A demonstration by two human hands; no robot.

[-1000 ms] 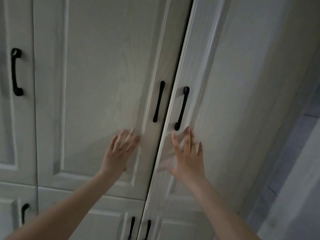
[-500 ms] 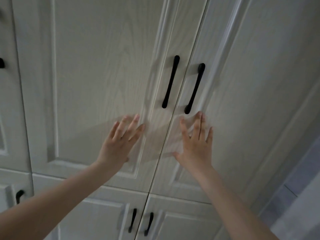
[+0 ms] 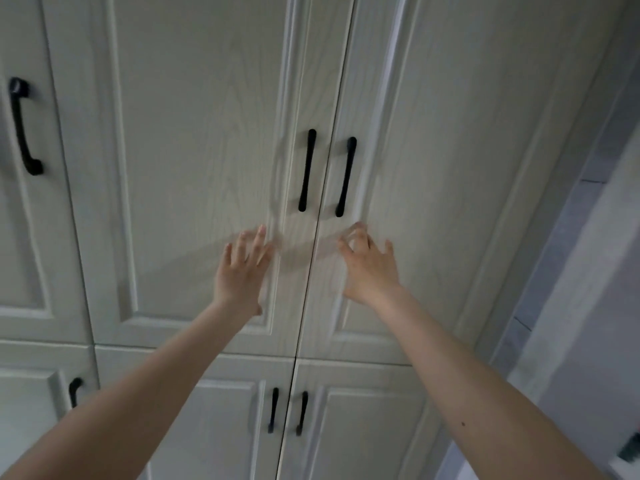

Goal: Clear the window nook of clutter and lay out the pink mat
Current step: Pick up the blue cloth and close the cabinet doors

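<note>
My left hand flat, fingers straight, on the left door; right hand loosely curled, holding nothing. I'd press both doors evenly near the seam.

Both forearms run out of view at the bottom edge. The right hand is smeared by motion, so I cannot tell whether its fingers touch the cupboard door. A small object at the lower right corner is cut off and unreadable. The far-left door is clipped by the frame.
</note>
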